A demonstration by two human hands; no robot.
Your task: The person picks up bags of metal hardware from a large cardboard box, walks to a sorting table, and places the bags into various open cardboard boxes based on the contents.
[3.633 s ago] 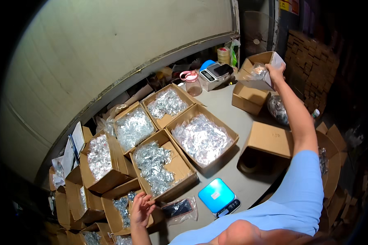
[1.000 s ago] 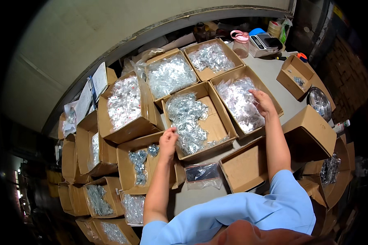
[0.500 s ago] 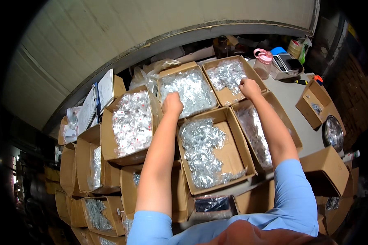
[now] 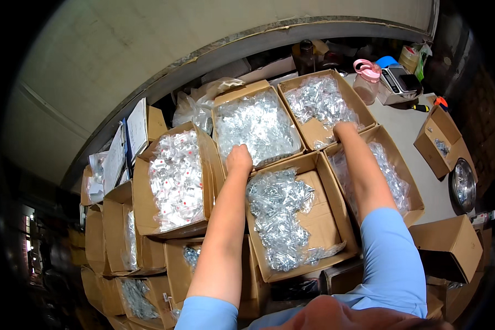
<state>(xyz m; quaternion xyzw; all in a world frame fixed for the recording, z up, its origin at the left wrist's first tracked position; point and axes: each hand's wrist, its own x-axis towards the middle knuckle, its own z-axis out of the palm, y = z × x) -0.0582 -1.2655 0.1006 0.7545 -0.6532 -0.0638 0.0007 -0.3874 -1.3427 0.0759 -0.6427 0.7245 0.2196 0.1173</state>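
My left hand (image 4: 240,158), fingers curled, is at the near left corner of the back middle cardboard box (image 4: 264,86). That box is filled with small clear bags of shiny metal parts (image 4: 256,122). My right hand (image 4: 345,131) is closed over the near side of the back right box (image 4: 363,113), beside its clear bags of metal parts (image 4: 320,99). Whatever either hand holds is hidden. Between my forearms stands an open box (image 4: 327,220) partly filled with bagged screw-like metal pieces (image 4: 280,220). Under my right forearm another box (image 4: 410,184) holds similar bags.
At left is a box of white packets with red dots (image 4: 176,181), with clipboards (image 4: 138,127) behind it. To the right are a pink-lidded jug (image 4: 367,82), a digital scale (image 4: 400,80), a small box (image 4: 443,146) and a metal bowl (image 4: 463,187). More boxes stand lower left.
Both hands have moved nearer to me, the left to its box's near corner and the right to its box's near side. The whole view has shifted slightly.
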